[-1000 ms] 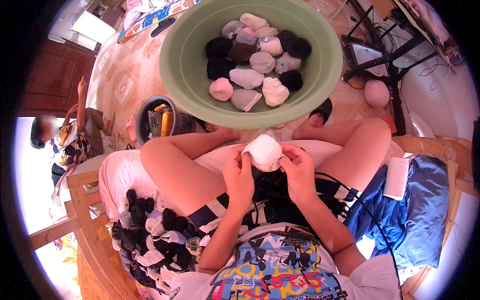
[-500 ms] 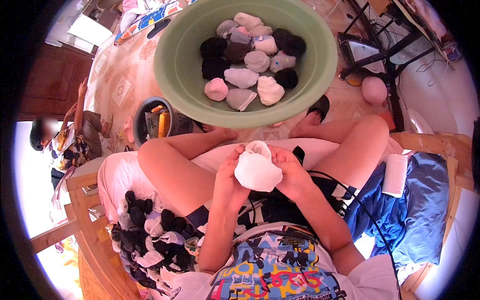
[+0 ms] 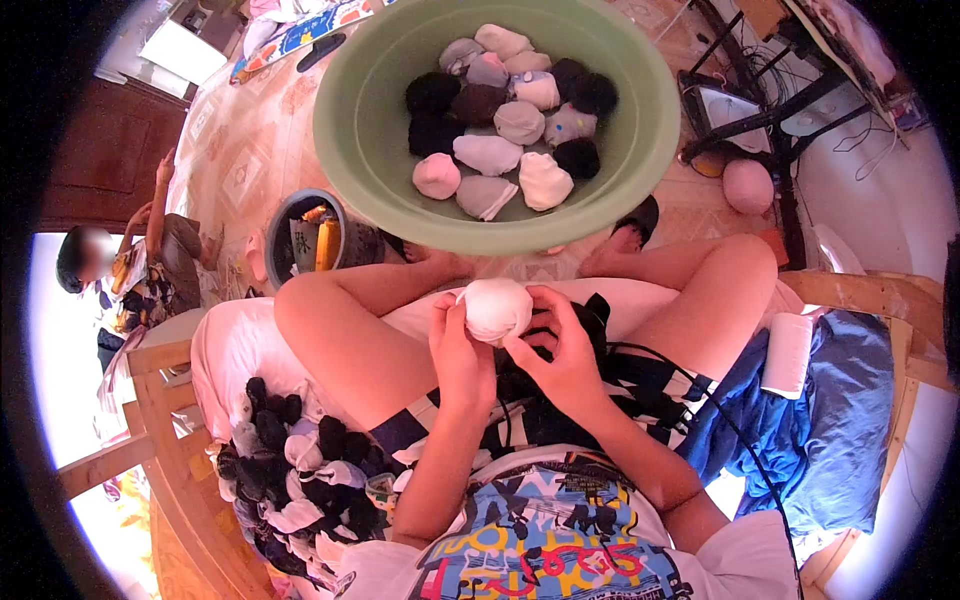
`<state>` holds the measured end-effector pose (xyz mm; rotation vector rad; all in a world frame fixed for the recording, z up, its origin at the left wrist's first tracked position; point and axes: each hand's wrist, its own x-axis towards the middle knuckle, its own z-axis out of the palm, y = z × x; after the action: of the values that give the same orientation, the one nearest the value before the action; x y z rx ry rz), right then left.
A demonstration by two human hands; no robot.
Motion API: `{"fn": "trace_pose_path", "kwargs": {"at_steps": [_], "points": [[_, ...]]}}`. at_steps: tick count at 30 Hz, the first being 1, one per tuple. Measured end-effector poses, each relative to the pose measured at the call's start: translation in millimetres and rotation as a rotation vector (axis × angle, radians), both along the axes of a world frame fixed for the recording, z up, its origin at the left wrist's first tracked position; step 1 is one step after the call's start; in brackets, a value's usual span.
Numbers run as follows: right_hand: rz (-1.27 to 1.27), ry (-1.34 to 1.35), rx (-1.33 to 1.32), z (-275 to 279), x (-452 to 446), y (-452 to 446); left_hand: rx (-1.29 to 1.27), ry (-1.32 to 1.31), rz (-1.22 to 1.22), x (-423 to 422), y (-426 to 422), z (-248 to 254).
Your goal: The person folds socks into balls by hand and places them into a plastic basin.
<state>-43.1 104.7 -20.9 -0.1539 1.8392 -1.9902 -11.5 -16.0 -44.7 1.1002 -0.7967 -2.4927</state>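
A white balled sock (image 3: 497, 309) is held above my lap, rounded and compact. My left hand (image 3: 462, 350) grips it from the left side, fingers against the fabric. On its right, my right hand (image 3: 556, 350) has thumb and fingertips at the sock's edge. Beyond my knees, a large green basin (image 3: 350, 170) holds several balled socks in white, grey, pink and black, such as a pink one (image 3: 436, 176). At my left hip lies a pile of loose socks (image 3: 300, 470), mostly black, grey and white.
A grey bucket (image 3: 343, 240) with yellow items stands left of the basin. Another person (image 3: 150, 260) sits at the far left. Blue fabric (image 3: 830, 430) and a white roll (image 3: 788, 355) lie on the right. A pink ball (image 3: 747, 187) rests near a black metal frame. A black cable crosses my lap.
The white sock has been turned over and now shows a tighter, rounder shape. Both hands have shifted around it, and my right hand has moved to its lower right edge.
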Motion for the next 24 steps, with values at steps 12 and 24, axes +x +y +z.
{"fn": "trace_pose_path", "kwargs": {"at_steps": [12, 24], "points": [[-0.067, -0.427, -0.201, -32, -19, 5, 0.116, 0.011, -0.07, -1, -9, -11], [0.021, -0.829, -0.485, -21, -13, 5, -0.218, -0.071, -0.329, -6, -21, -10]]}}
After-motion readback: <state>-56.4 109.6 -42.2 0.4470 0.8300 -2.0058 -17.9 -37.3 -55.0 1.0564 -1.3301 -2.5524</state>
